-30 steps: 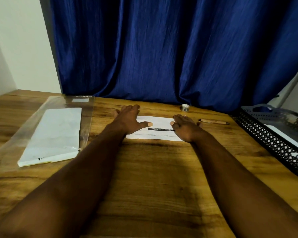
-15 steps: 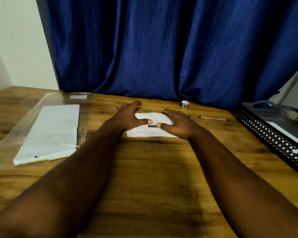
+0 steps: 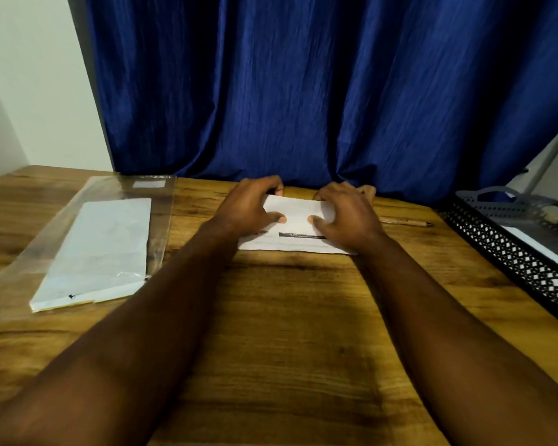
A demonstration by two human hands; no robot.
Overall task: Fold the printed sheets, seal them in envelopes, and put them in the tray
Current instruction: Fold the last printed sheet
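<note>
A white printed sheet [image 3: 298,243] with a dark bar of print lies on the wooden table [image 3: 277,333] near the blue curtain. Its far part is lifted and bent over toward me. My left hand [image 3: 255,204] pinches the raised flap at its left end, thumb on top and fingers behind. My right hand [image 3: 345,214] pinches the flap at its right end the same way. A stack of white envelopes [image 3: 100,252] in a clear plastic sleeve lies at the left. The black perforated tray [image 3: 496,249] stands at the right edge with a white sheet inside.
A pen [image 3: 406,222] lies on the table between my right hand and the tray. A blue curtain [image 3: 303,91] hangs close behind the table's far edge. A grey stand leg rises at the far right.
Both hands went from lying flat on the sheet to gripping its far edge, then lifted that edge and brought it toward me. The small tape roll is now hidden.
</note>
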